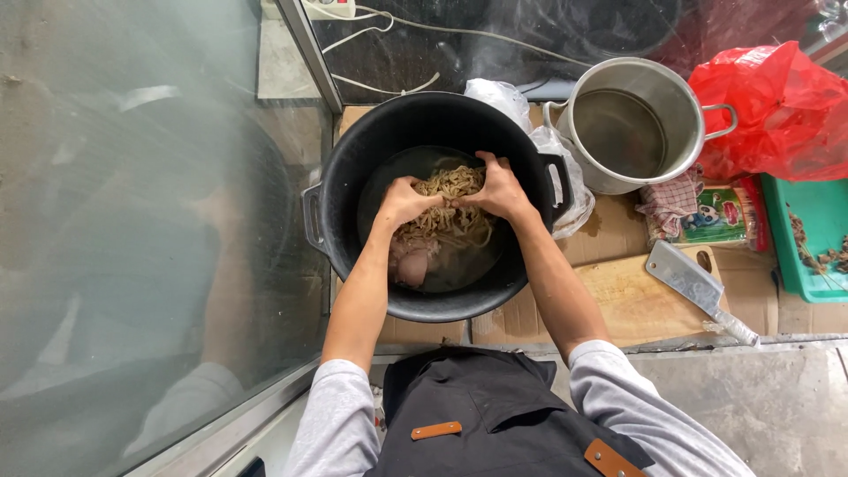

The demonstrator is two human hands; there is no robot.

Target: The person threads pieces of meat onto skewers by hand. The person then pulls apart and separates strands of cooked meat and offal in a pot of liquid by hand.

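Note:
A large black pot (pixel 349 168) with two side handles stands in front of me. Inside it lies a pile of pale tan strips (pixel 446 221) over pinkish meat pieces (pixel 413 263) in shallow liquid. Both hands are down in the pot. My left hand (pixel 402 201) grips the left side of the strip pile. My right hand (pixel 499 190) clutches the pile's upper right part, fingers curled into it. The two hands almost touch over the pile.
A steel stockpot (pixel 632 124) with liquid stands at the right rear. A cleaver (pixel 698 287) lies on a wooden cutting board (pixel 632 305). Red plastic bag (pixel 777 110), green tray (pixel 808 238), checked cloth (pixel 671 199) and a glass pane (pixel 150 238) on the left.

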